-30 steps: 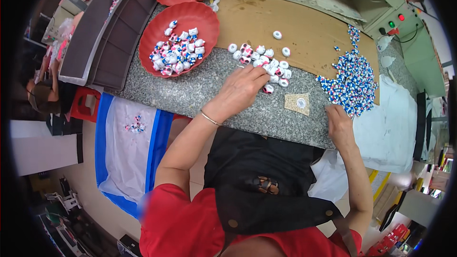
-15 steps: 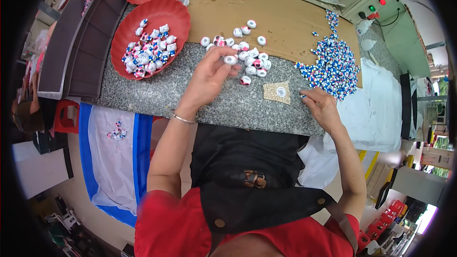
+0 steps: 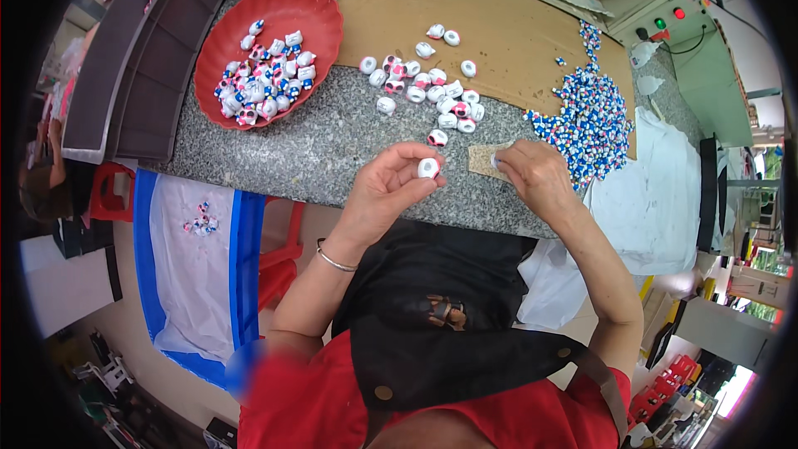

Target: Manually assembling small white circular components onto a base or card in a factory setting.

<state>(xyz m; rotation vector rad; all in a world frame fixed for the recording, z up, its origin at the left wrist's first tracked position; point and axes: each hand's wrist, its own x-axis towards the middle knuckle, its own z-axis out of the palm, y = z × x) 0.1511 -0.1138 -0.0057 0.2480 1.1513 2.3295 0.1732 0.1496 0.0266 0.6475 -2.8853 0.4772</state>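
Observation:
My left hand (image 3: 384, 189) pinches a small white toy head (image 3: 428, 168) between thumb and fingertips, with a dark hole in it turned upward. Close by on the right, my right hand (image 3: 539, 175) has its fingertips pressed together over a beige speckled pad (image 3: 480, 158). A small round white piece (image 3: 496, 163) on the pad shows at those fingertips, which hide whatever they may hold. Beyond both hands, several white and pink toy heads (image 3: 436, 94) lie loose on the grey stone counter and the cardboard.
A red scalloped bowl (image 3: 324, 41) at left holds joined toy figures. Many tiny blue and white pieces (image 3: 590, 125) are heaped at right on the cardboard (image 3: 499, 41). A dark tray (image 3: 141, 91) borders the left side; a blue-rimmed lined bin (image 3: 249, 266) stands below it.
My left hand has come nearer and right from the loose heads, bringing one toy head along. My right hand has shifted left onto the pad.

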